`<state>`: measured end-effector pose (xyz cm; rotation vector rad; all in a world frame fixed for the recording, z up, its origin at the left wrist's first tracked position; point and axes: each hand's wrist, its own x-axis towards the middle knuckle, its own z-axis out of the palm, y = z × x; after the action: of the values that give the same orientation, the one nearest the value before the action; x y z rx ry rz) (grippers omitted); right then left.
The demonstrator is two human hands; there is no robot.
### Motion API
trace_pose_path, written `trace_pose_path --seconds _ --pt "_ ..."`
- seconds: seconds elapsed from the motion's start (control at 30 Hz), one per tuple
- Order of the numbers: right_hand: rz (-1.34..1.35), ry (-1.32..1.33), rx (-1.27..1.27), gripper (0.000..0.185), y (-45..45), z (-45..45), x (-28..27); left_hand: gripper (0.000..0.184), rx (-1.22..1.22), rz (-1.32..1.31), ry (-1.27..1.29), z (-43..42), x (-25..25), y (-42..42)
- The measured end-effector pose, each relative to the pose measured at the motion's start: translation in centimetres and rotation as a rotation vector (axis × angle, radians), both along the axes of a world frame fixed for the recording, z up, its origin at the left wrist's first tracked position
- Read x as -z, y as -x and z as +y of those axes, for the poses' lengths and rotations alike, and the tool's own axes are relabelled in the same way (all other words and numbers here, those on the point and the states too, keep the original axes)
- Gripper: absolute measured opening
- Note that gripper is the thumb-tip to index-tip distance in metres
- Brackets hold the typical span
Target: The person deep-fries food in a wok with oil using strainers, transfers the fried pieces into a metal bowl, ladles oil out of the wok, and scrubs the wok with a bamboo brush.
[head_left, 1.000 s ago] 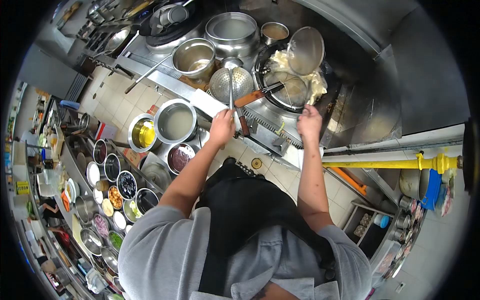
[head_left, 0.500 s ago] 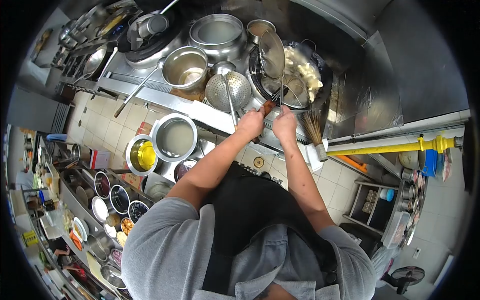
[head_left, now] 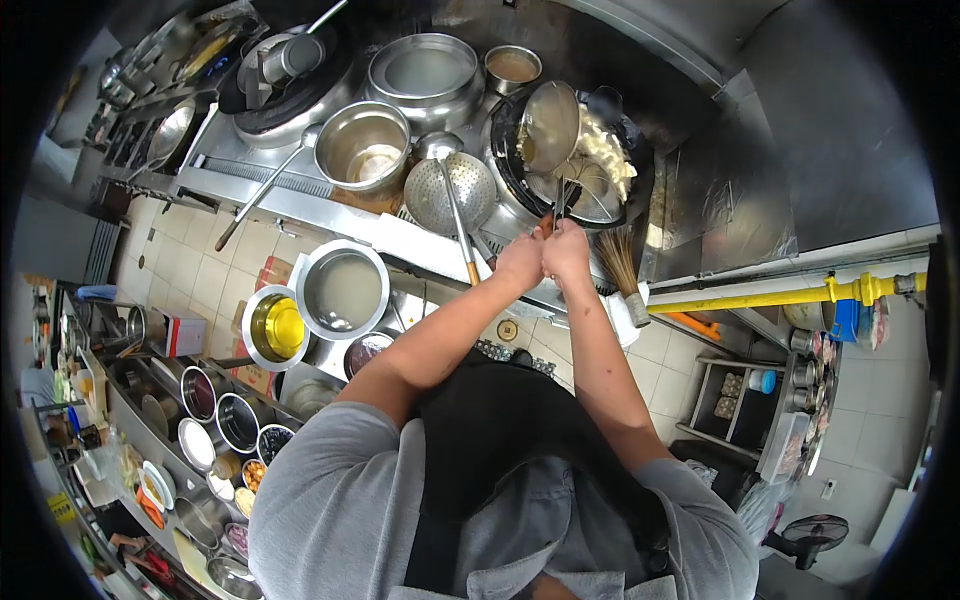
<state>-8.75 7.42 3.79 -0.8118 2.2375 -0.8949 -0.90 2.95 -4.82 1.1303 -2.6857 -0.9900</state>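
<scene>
The left hand (head_left: 521,262) grips a wooden handle (head_left: 546,224); the right hand (head_left: 568,251) clutches the mesh strainer (head_left: 550,127), tilted above the wok (head_left: 602,212).

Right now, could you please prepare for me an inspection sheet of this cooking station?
Surface: steel counter bears pots and a perforated skimmer.
Job's things: mesh strainer over the wok; pale food in the wok.
Clutter: bristle brush at the counter's front edge.
Hands: left hand on a wooden handle; right hand on the strainer's handle, close beside.
Cables: nothing seen.
Surroundings: yellow pipe, fan.
</scene>
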Motion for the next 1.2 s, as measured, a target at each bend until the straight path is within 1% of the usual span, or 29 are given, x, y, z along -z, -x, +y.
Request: trace_pose_path --seconds 0.03,0.07,0.1,0.17,0.2,0.23,0.3,0.33,0.37,0.43,0.5,0.53,0.6,0.63,0.67,0.7,0.73,0.77,0.8,0.83,0.87,0.9,0.93,0.97,1.03,1.07,1.1,1.17,1.2 --pt "-0.225 0.029 0.054 0.014 0.0 0.3 -0.6 0.059 0.002 0.008 0.032 0.0 0.6 0.0" --pt "-0.388 0.156 0.182 0.012 0.4 0.4 1.6 0.063 0.004 0.018 0.063 -0.1 1.2 0.1" --pt "-0.384 0.164 0.187 0.012 0.0 0.8 0.6 0.063 0.010 0.022 0.070 -0.1 0.9 0.0" --pt "-0.639 0.223 0.275 0.014 -1.0 1.7 -1.9 0.068 -0.117 -0.009 0.071 -0.3 0.1 -0.7" --pt "-0.758 0.274 0.315 0.015 -0.4 2.0 -0.7 0.067 -0.130 -0.030 0.075 -0.7 0.3 -1.0" --pt "-0.760 0.286 0.323 0.015 0.1 2.1 -0.4 0.067 -0.119 -0.031 0.084 -1.2 0.5 -1.3" --pt "-1.054 0.443 0.347 0.016 1.3 2.7 0.3 0.062 -0.167 -0.063 0.137 -2.1 1.0 -1.9" --pt "-1.162 0.469 0.322 0.016 2.5 3.0 0.8 0.061 -0.183 -0.092 0.144 -2.5 1.2 -2.2" --pt "-1.161 0.488 0.336 0.016 3.6 3.5 1.2 0.063 -0.187 -0.112 0.163 -3.2 2.3 -2.3" --pt "-1.313 0.575 0.289 0.016 5.5 4.9 1.0 0.063 -0.175 -0.133 0.176 -3.7 3.1 -3.1" --pt "-1.297 0.656 0.261 0.018 7.7 6.8 0.2 0.064 -0.151 -0.096 0.241 -3.4 3.6 -3.7" --pt "-1.164 0.667 0.294 0.020 8.5 7.9 -1.1 0.065 -0.138 -0.067 0.253 -3.2 4.1 -4.2" --pt "-0.862 0.669 0.346 0.026 11.0 9.7 -1.9 0.061 -0.140 -0.023 0.289 -2.3 3.3 -5.6" --pt "-0.649 0.664 0.355 0.027 12.7 10.3 -1.5 0.057 -0.159 -0.045 0.278 -1.6 2.9 -6.3" --pt "-0.404 0.580 0.375 0.027 15.0 10.5 -0.7 0.054 -0.182 -0.066 0.269 -1.1 2.7 -7.0" --pt "-0.164 0.492 0.392 0.028 17.7 10.6 0.6 0.047 -0.166 0.001 0.357 -0.4 3.1 -8.1" --pt "-0.172 0.499 0.395 0.028 20.4 10.5 2.4 0.040 -0.147 0.064 0.441 0.6 3.5 -9.0" --pt "0.271 0.379 0.358 0.030 22.9 10.7 4.7 0.040 -0.143 0.054 0.440 2.3 3.4 -9.8" --pt "0.713 0.251 0.307 0.031 24.9 10.6 6.2 0.035 -0.147 -0.041 0.328 3.4 3.1 -10.1" --pt "0.707 0.257 0.309 0.031 26.3 10.5 7.0 0.037 -0.154 -0.136 0.216 4.4 2.9 -10.3" --pt "0.601 0.113 0.334 0.032 27.3 10.5 7.9 0.037 -0.157 -0.144 0.219 5.6 2.9 -10.5" --pt "0.492 -0.035 0.352 0.033 27.8 10.8 8.3 0.044 -0.183 -0.170 0.170 7.1 2.8 -10.6" --pt "0.472 -0.065 0.348 0.031 28.2 11.0 8.7 0.052 -0.211 -0.194 0.121 8.4 2.7 -10.5" --pt "0.465 -0.063 0.337 0.031 28.5 11.5 9.1 0.052 -0.221 -0.202 0.122 9.5 2.6 -10.3" --pt "0.454 0.032 0.288 0.030 27.2 12.9 6.8 0.058 -0.255 -0.297 -0.010 11.0 0.4 -9.4" --pt "0.478 0.233 0.337 0.035 26.1 13.9 6.7 0.058 -0.296 -0.269 -0.015 11.6 -0.2 -8.9" --pt "0.433 0.206 0.354 0.041 25.2 14.9 5.6 0.058 -0.315 -0.274 -0.012 11.6 -0.2 -8.6" --pt "0.192 0.433 0.332 0.042 25.7 16.6 7.3 0.049 -0.417 0.005 0.026 11.9 0.9 -7.9" --pt "0.185 0.431 0.313 0.042 26.5 16.6 7.4 0.024 -0.372 0.069 0.003 11.5 2.2 -8.0"
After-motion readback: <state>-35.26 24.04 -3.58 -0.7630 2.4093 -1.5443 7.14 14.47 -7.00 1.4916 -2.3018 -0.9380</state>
